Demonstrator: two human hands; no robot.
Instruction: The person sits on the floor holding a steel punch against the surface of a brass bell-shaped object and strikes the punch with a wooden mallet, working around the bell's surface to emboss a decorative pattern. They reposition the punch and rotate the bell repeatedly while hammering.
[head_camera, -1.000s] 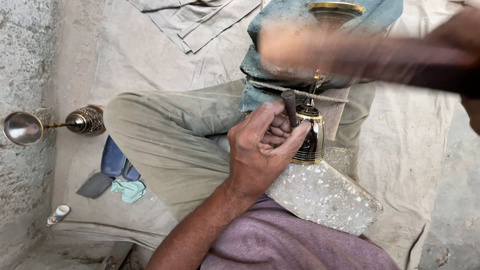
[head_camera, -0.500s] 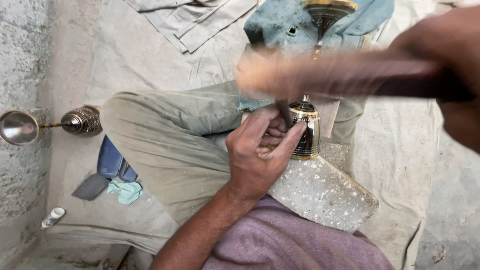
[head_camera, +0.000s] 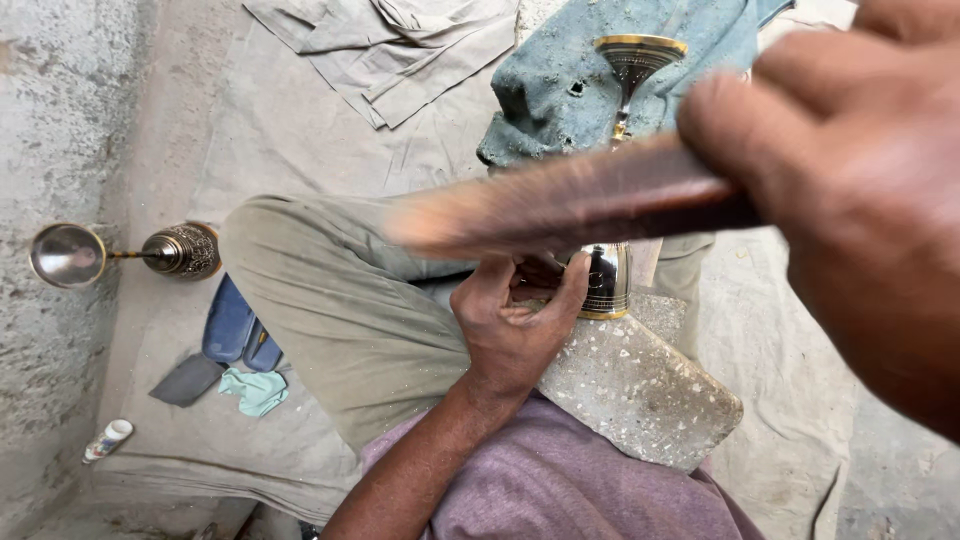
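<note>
Left hand (head_camera: 515, 325): I am pinching a small tool against the brass goblet's base (head_camera: 603, 280), fingers closed round it to steady it.
Right hand (head_camera: 860, 190): I am gripping a wooden mallet (head_camera: 560, 205), raised above and blurred.
Stone block (head_camera: 640, 385): it is propping the goblet on my lap as an anvil.
Finished goblet (head_camera: 120, 253): lying well apart, left.

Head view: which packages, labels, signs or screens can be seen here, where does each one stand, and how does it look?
Small bottle: lies on its side on the floor at the lower left, near the grey wall; white cylinder with a reddish and dark label band, too small to tell more.
No signs, screens or other packages are in view.
</note>
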